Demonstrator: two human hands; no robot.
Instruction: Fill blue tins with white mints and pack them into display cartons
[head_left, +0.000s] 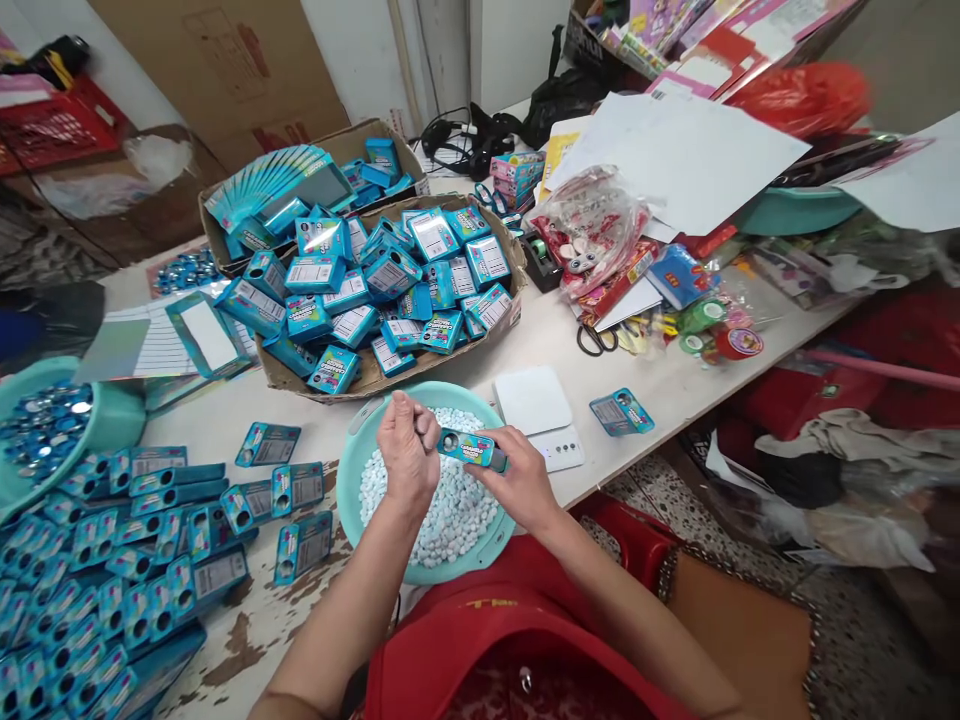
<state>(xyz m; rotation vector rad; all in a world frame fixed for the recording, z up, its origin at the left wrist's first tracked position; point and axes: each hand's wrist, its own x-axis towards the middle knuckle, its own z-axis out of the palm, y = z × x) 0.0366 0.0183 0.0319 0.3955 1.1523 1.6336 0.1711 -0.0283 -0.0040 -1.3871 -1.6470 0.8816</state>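
My right hand (525,475) grips a small blue candy box (466,449) over a teal basin (351,535). One end of the box, with a round dark opening, points toward my left hand (409,450). That hand is closed in a fist just beside the box, and its contents are hidden. Under both hands, the basin is filled with small pale blue and white candies (450,520). A white kitchen scale (534,405) stands behind and to the right of the basin. Another blue box (622,412) lies to the right of the scale.
A cardboard tray (330,393) full of blue boxes sits behind the basin. Many boxes (157,590) stand in rows on the left, near a teal tub (124,415) of shiny blue pieces. Scissors (598,340), papers and plastic bags crowd the right back.
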